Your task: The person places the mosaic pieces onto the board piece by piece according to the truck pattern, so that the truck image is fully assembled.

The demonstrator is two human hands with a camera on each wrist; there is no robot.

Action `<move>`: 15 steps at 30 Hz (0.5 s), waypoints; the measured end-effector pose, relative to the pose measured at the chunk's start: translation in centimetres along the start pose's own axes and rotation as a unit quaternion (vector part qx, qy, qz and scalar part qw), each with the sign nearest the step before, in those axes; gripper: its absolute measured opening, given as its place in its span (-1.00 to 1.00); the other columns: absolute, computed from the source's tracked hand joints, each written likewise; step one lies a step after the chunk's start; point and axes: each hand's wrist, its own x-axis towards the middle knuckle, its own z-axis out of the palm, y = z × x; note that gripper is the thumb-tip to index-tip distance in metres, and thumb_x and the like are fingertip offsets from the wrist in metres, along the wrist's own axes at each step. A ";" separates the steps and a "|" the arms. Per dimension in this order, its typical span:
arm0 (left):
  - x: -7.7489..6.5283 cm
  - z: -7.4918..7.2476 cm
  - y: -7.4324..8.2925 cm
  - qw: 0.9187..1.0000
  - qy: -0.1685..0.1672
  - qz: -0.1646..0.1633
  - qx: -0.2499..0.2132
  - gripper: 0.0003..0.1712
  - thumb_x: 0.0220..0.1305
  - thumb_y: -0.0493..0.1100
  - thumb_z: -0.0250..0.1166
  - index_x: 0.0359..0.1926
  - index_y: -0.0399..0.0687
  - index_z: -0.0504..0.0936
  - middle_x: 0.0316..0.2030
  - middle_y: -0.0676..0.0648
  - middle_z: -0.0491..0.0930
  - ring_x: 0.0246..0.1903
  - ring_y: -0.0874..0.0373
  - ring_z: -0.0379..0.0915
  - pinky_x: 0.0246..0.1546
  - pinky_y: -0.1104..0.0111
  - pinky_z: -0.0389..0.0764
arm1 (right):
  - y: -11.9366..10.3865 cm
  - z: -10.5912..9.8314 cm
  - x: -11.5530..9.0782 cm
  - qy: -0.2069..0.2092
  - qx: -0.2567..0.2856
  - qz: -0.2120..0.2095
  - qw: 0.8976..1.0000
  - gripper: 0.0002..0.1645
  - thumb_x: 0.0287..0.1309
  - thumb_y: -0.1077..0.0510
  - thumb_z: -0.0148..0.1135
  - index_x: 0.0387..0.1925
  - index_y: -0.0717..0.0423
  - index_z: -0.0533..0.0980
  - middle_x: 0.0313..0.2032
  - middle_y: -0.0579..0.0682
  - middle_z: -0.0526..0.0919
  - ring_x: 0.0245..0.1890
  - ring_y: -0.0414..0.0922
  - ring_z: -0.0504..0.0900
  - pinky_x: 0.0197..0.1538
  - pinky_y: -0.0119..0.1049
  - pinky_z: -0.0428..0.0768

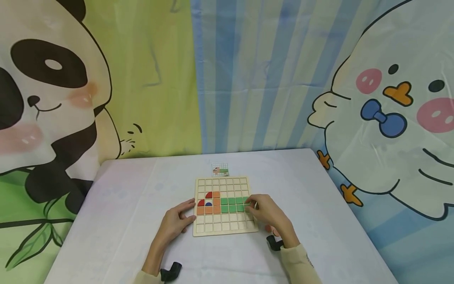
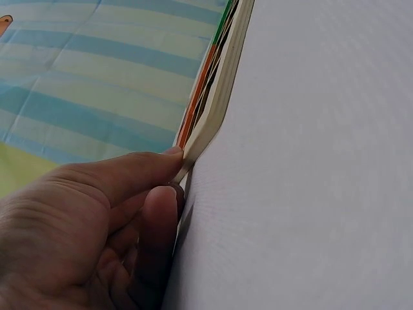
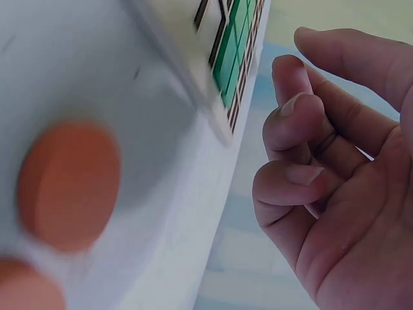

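Observation:
A wooden grid board (image 1: 227, 228) lies on the white table, with green square tiles (image 1: 232, 205) across its right half. Orange square tiles (image 1: 216, 201), two red quarter-round pieces (image 1: 209, 195) and a blue half-round piece (image 1: 208, 204) sit in its left half. My left hand (image 1: 173, 223) rests its fingertips and thumb against the board's left edge, and the wrist view shows them right at that edge. Over the right edge hovers my right hand (image 1: 265, 209), by the last green tiles. In the right wrist view its fingers (image 3: 293, 123) are loosely bent, with nothing between them and the thumb.
A small picture card (image 1: 220, 169) with a coloured grid lies just behind the board. Round orange pieces (image 3: 71, 187) lie on the table (image 1: 305, 189) beside the board's right edge, partly under my right wrist. Cartoon curtains (image 1: 248, 79) hang behind the table.

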 end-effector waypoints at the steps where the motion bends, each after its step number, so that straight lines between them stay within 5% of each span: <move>1: 0.0 0.0 0.0 1.000 -0.001 0.000 -0.004 -0.33 0.25 -0.23 0.55 0.38 0.10 0.64 0.41 0.12 0.59 -0.67 0.19 0.43 -0.67 0.39 0.46 | 0.2 -0.1 -0.3 0.001 -0.001 0.003 1.000 -0.78 0.39 0.19 0.37 -0.01 0.19 0.72 -0.37 -0.16 0.67 -0.44 -0.28 0.53 -0.37 -0.43 0.53; 15: -0.1 -0.2 0.1 1.000 -0.005 0.004 -0.009 -0.32 0.25 -0.23 0.55 0.39 0.08 0.63 0.40 0.11 0.60 -0.67 0.19 0.43 -0.67 0.39 0.46 | 2.8 -0.3 -4.5 -0.009 0.028 0.082 0.996 -0.76 0.38 0.19 0.34 0.01 0.17 0.71 -0.42 -0.15 0.64 -0.64 -0.26 0.50 -0.55 -0.38 0.50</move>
